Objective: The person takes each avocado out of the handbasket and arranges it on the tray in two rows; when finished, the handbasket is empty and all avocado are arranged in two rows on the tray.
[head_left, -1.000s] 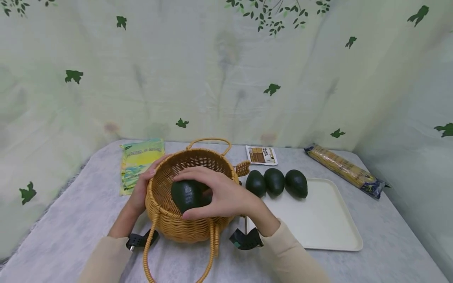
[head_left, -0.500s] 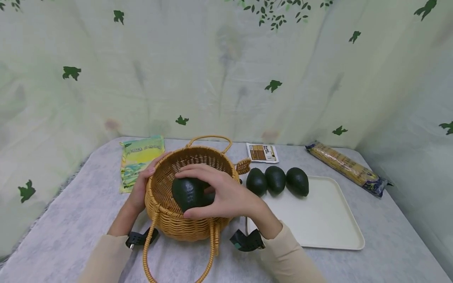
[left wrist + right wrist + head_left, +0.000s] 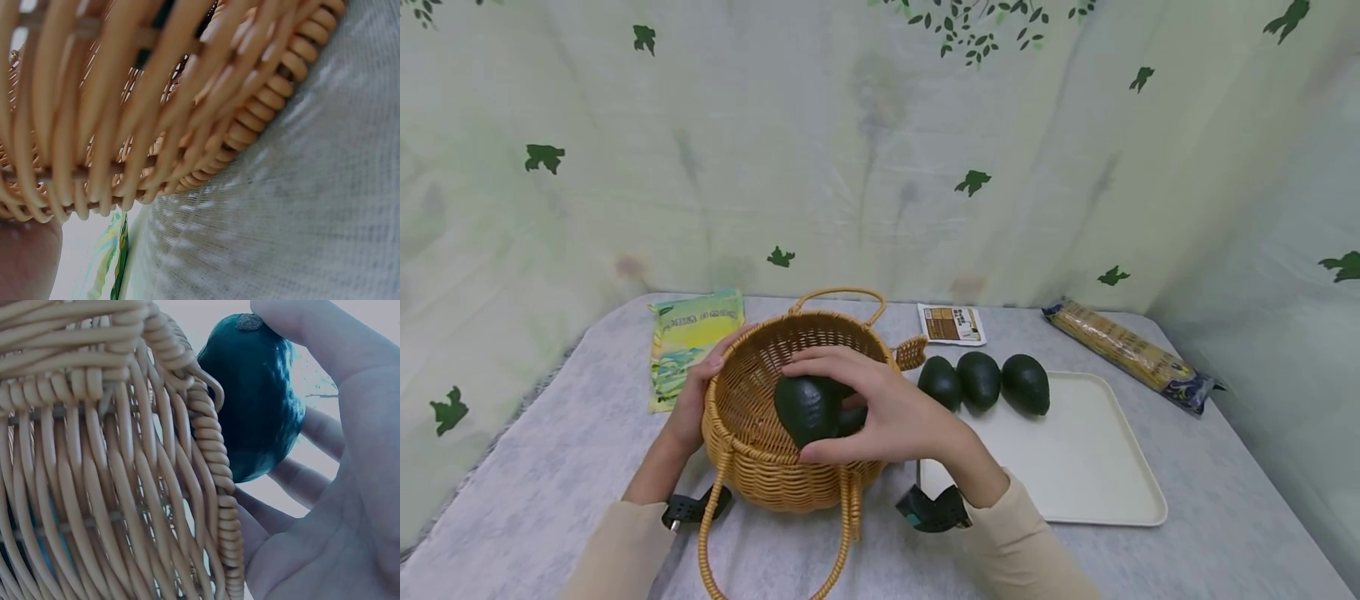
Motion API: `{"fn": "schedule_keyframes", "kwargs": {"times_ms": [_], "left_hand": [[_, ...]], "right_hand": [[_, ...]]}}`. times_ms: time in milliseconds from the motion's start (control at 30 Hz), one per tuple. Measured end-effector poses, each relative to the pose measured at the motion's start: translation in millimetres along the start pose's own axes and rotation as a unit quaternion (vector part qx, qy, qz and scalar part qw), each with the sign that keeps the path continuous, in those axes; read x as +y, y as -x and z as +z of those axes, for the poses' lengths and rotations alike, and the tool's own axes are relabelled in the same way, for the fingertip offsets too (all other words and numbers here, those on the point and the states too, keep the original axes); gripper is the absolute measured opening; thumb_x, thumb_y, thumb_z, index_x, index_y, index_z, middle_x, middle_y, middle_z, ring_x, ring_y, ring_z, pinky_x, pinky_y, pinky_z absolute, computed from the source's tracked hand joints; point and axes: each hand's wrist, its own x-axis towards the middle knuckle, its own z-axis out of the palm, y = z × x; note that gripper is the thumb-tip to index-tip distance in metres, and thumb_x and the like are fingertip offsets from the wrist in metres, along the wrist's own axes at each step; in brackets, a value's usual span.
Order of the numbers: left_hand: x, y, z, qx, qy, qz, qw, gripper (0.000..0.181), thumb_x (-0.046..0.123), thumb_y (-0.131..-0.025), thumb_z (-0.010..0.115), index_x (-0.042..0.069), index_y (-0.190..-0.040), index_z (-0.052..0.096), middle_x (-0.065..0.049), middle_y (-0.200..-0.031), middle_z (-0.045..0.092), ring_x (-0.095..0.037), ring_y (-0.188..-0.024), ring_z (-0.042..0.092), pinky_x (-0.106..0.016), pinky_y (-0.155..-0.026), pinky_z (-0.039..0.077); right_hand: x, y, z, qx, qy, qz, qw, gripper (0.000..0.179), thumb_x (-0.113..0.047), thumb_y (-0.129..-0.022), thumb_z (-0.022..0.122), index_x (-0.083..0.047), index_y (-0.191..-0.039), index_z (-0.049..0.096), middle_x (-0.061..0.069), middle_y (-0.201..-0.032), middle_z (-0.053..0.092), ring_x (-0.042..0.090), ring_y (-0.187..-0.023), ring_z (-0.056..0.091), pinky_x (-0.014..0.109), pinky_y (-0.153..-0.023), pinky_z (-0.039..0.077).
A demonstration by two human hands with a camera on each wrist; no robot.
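In the head view, my right hand (image 3: pixel 887 408) grips a dark green avocado (image 3: pixel 805 410) over the mouth of a round wicker basket (image 3: pixel 775 487). In the right wrist view, this avocado (image 3: pixel 253 406) lies between thumb and fingers beside the basket's rim (image 3: pixel 215 450). My left hand (image 3: pixel 696 400) holds the basket's left side, its fingers along the outer wall and partly hidden behind it. The left wrist view shows the woven wall (image 3: pixel 125 112) close up. Dark green patches show through the weave; what they belong to is unclear.
Several things lie around the basket: three avocados (image 3: pixel 980 382) at the back left of a white tray (image 3: pixel 1097 467), a yellow-green packet (image 3: pixel 688 350) behind my left hand, a small white-brown packet (image 3: pixel 952 324), and a long noodle-like packet (image 3: pixel 1127 352). One basket handle (image 3: pixel 842 550) hangs toward me.
My right hand and the avocado have shifted slightly right over the basket's opening. My left hand keeps its place on the basket. The head view has shifted slightly.
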Motion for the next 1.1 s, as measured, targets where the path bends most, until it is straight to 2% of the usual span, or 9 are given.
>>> {"fn": "schedule_keyframes", "kwargs": {"times_ms": [267, 533, 800, 1033, 1100], "left_hand": [[-1.3, -0.2, -2.1, -0.003, 0.007, 0.000, 1.0000, 0.063, 0.038, -0.108, 0.021, 0.011, -0.165, 0.019, 0.007, -0.155, 0.037, -0.015, -0.144, 0.037, -0.024, -0.110, 0.039], [-3.7, -0.6, -2.5, -0.003, 0.007, 0.013, 0.9999, 0.063, 0.036, -0.108, 0.021, 0.009, -0.165, 0.019, 0.005, -0.156, 0.038, -0.018, -0.145, 0.036, -0.025, -0.110, 0.038], [-1.4, 1.0, -3.1, -0.010, 0.003, 0.014, 0.9998, 0.061, 0.037, -0.108, 0.021, 0.016, -0.165, 0.022, 0.007, -0.156, 0.037, -0.017, -0.146, 0.035, -0.024, -0.111, 0.038], [-1.9, 1.4, -3.3, -0.012, 0.006, 0.017, 0.9998, 0.064, 0.037, -0.108, 0.020, 0.007, -0.165, 0.015, 0.009, -0.155, 0.037, -0.015, -0.145, 0.036, -0.025, -0.111, 0.038], [-2.2, 1.2, -3.4, -0.013, 0.005, 0.017, 0.9998, 0.064, 0.037, -0.108, 0.020, 0.009, -0.165, 0.016, 0.009, -0.156, 0.037, -0.015, -0.145, 0.036, -0.025, -0.111, 0.039]], "right_hand": [[-3, 4.4, -7, 0.010, 0.004, 0.016, 0.9998, 0.071, -0.027, -0.086, 0.084, -0.025, -0.149, 0.053, -0.006, -0.157, 0.043, 0.012, -0.133, 0.053, 0.028, -0.087, 0.058], [-9, 10.3, -17, 0.016, 0.027, 0.023, 0.9992, 0.072, -0.031, -0.086, 0.084, -0.025, -0.150, 0.052, -0.007, -0.158, 0.041, 0.011, -0.131, 0.055, 0.029, -0.088, 0.057], [-9, 13.3, -25, 0.025, 0.020, 0.027, 0.9991, 0.071, -0.028, -0.087, 0.084, -0.023, -0.150, 0.052, -0.008, -0.156, 0.043, 0.011, -0.128, 0.058, 0.033, -0.090, 0.058], [-8, 19.3, -30, 0.038, 0.032, 0.031, 0.9983, 0.073, -0.026, -0.086, 0.085, -0.027, -0.151, 0.051, -0.008, -0.156, 0.044, 0.012, -0.132, 0.055, 0.034, -0.088, 0.058], [-8, 21.6, -33, 0.043, 0.036, 0.031, 0.9979, 0.073, -0.025, -0.086, 0.085, -0.027, -0.151, 0.051, -0.006, -0.156, 0.044, 0.013, -0.133, 0.054, 0.034, -0.086, 0.059]]}}
